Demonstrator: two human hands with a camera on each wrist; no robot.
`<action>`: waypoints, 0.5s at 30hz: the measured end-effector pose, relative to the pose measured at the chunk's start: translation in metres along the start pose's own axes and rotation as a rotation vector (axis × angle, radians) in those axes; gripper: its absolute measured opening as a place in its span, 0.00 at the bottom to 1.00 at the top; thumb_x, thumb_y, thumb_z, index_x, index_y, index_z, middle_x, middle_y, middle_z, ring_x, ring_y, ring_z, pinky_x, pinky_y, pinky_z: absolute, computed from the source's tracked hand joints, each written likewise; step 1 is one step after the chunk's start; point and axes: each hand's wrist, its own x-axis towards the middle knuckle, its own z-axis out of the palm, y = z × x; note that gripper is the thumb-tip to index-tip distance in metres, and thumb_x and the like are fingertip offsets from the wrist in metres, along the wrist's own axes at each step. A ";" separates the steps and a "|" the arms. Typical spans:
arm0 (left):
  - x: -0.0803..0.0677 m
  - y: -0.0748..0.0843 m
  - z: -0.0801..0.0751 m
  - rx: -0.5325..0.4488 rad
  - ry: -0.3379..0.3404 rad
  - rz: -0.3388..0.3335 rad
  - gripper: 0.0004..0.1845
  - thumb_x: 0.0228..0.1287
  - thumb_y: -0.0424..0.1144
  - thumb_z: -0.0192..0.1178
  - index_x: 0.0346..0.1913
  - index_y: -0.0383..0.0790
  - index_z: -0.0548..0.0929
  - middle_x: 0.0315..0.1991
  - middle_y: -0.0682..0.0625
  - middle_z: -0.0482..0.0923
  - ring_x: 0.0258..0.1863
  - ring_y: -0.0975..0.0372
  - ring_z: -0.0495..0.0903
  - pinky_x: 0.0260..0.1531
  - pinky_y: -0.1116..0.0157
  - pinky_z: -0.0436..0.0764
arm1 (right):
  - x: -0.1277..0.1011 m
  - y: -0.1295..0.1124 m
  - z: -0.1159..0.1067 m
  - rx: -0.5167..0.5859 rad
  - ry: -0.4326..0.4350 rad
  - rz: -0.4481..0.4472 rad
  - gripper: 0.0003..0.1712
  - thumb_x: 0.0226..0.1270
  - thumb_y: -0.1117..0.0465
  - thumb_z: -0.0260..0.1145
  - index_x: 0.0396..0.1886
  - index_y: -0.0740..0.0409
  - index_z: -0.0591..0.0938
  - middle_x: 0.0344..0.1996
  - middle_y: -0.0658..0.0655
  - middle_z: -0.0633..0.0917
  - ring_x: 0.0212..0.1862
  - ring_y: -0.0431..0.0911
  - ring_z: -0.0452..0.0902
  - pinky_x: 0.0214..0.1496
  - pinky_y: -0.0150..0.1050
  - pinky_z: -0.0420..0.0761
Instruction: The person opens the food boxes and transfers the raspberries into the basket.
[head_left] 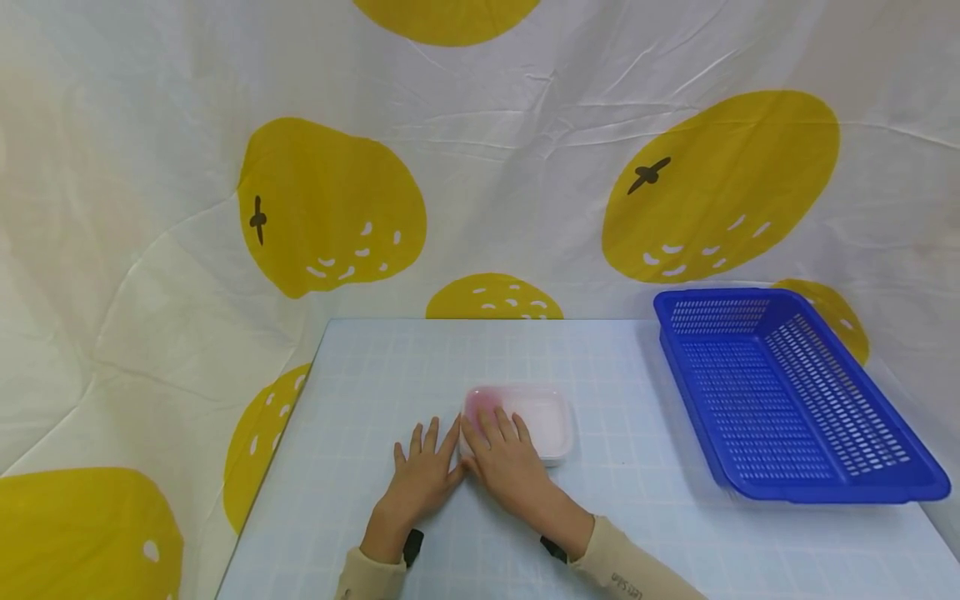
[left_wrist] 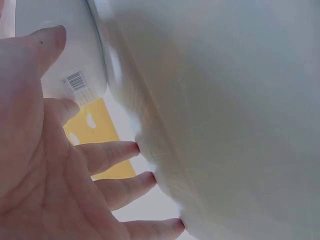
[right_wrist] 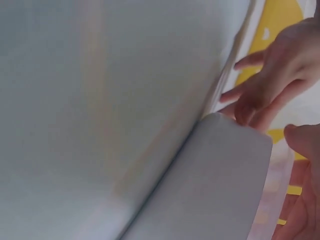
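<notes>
head: white lidded container [head_left: 558, 459] under right hand [head_left: 512, 468], just right of left hand [head_left: 422, 479]; right fingers straight on lid [head_left: 542, 412] | left wrist: left fingers spread, tips on tabletop [left_wrist: 240, 125] | right wrist: right thumb beside container's wall, contact unclear

The right hand [right_wrist: 311, 187] (partly cropped) touches a white container [right_wrist: 215, 175].

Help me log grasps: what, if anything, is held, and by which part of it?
Nothing looks held: the straight-fingered right grip rests on top of the box, and the left grip rests on the table beside it.
</notes>
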 end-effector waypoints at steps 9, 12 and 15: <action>0.001 -0.004 -0.003 -0.092 -0.031 -0.002 0.42 0.71 0.68 0.48 0.79 0.49 0.58 0.75 0.32 0.56 0.73 0.33 0.51 0.60 0.25 0.51 | 0.004 0.000 -0.006 0.120 -0.033 0.039 0.29 0.77 0.48 0.57 0.72 0.56 0.72 0.65 0.64 0.76 0.67 0.64 0.68 0.64 0.63 0.69; 0.002 -0.005 -0.004 -0.111 -0.034 0.000 0.43 0.70 0.70 0.46 0.80 0.51 0.55 0.75 0.33 0.57 0.73 0.33 0.51 0.60 0.25 0.50 | 0.005 0.001 -0.009 0.143 -0.023 0.043 0.29 0.77 0.49 0.57 0.71 0.56 0.72 0.64 0.63 0.76 0.67 0.65 0.68 0.63 0.64 0.69; 0.002 -0.006 -0.004 -0.115 -0.033 0.005 0.43 0.70 0.72 0.43 0.80 0.52 0.55 0.75 0.34 0.57 0.73 0.33 0.51 0.60 0.25 0.50 | 0.006 0.001 -0.012 0.162 -0.019 0.046 0.28 0.78 0.49 0.57 0.71 0.56 0.73 0.64 0.63 0.77 0.67 0.65 0.68 0.63 0.64 0.69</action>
